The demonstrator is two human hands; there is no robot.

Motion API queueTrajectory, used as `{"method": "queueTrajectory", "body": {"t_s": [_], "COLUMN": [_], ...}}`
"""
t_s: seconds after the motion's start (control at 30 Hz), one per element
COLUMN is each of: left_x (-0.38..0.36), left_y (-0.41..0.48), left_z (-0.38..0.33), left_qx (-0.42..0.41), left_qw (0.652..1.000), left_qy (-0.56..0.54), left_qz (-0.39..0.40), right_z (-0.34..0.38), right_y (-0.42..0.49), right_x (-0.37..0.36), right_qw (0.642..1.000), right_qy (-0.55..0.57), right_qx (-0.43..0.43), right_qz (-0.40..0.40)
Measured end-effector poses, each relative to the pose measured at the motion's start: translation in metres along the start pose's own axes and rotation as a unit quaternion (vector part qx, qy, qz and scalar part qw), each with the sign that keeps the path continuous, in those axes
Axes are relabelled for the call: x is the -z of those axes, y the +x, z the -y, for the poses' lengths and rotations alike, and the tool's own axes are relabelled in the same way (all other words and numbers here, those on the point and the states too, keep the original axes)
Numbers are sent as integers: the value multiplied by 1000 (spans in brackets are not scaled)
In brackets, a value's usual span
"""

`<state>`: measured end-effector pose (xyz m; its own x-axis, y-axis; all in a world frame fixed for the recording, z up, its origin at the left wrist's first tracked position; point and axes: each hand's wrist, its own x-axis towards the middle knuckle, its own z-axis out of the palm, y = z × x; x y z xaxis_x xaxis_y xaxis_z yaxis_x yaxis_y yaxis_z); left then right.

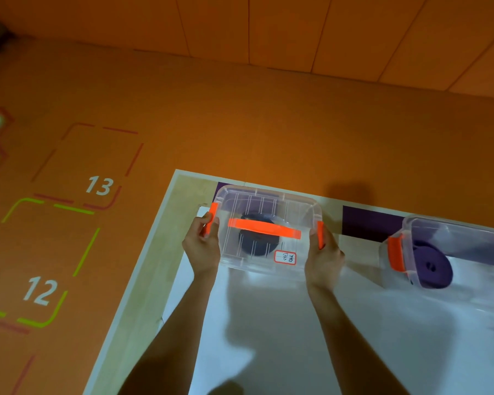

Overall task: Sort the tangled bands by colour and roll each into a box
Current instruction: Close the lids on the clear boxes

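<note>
"13" (pixel 99 185) and "12" (pixel 39 290) on orange floor (pixel 240 124)

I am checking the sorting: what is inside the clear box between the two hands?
Through the clear box, one dark rolled band shows. The orange handle crosses its upper part, and anything under the roll is hidden.

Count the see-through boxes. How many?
2. One clear box, a dark rolled band inside, is held between the left hand and right hand at the table's far left. The second clear box, with a purple rolled band, is at the picture's right edge; more may be hidden.
</note>
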<state>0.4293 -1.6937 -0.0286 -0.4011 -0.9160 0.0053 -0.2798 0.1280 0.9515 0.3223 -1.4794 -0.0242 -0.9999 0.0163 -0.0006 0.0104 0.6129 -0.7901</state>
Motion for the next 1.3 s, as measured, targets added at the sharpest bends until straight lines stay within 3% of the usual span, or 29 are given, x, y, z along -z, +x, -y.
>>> {"method": "queueTrajectory", "body": {"t_s": [0.17, 0.33, 0.47, 0.6, 0.83, 1.07, 1.3], "left_x": [8, 32, 34, 20, -30, -99, -167], "left_y": [1, -3, -45, -104, -200, -279, -344], "left_z": [-11, -42, -69, -81, -86, -103, -113], "left_qx": [-77, -183, -274, -345, -375, -377, -323], "left_qw": [983, 901, 861, 838, 765, 740, 744], "left_qy": [162, 373, 393, 358, 405, 429, 476], "left_qz": [30, 122, 173, 225, 331, 354, 340], "right_z": [13, 16, -9, -37, -94, -183, -271], "right_y": [1, -3, -24, -50, -58, -24, 19], "right_x": [10, 59, 106, 156, 233, 304, 367], "right_qw": [993, 954, 927, 923, 905, 893, 926], "right_qy": [-107, -248, -328, -354, -406, -419, -338], "right_qx": [19, 95, 124, 97, 57, 63, -5], "right_qz": [50, 138, 136, 113, 111, 150, 171]}}
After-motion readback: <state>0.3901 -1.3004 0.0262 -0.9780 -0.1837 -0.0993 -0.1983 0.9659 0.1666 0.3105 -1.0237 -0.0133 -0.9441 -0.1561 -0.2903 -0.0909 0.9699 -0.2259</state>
